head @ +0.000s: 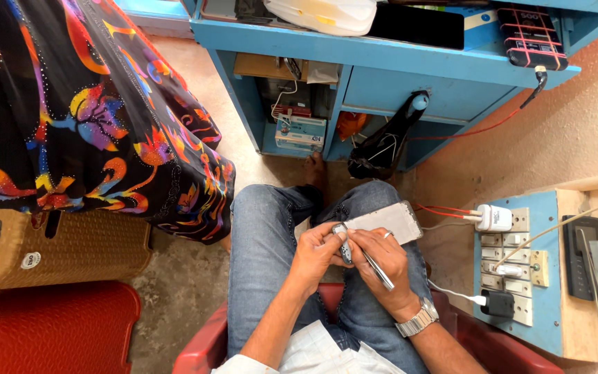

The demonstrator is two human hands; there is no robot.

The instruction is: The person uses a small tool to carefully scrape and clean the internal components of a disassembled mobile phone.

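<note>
My left hand [318,251] and my right hand [381,257] meet over my lap, above my blue jeans [264,235]. The left hand pinches a small dark part [341,233] between thumb and fingers. The right hand holds metal tweezers [376,268], whose tips touch that small part. A flat silver phone frame [390,220] lies on my right thigh, partly under the right hand. A metal watch [417,321] is on my right wrist.
A blue desk [382,55] with a drawer and shelf stands ahead, holding a phone and a power bank. A blue switchboard [520,263] with plugged chargers is at the right. A colourful patterned cloth [84,104] hangs at the left over a brown case. I sit on a red chair [202,346].
</note>
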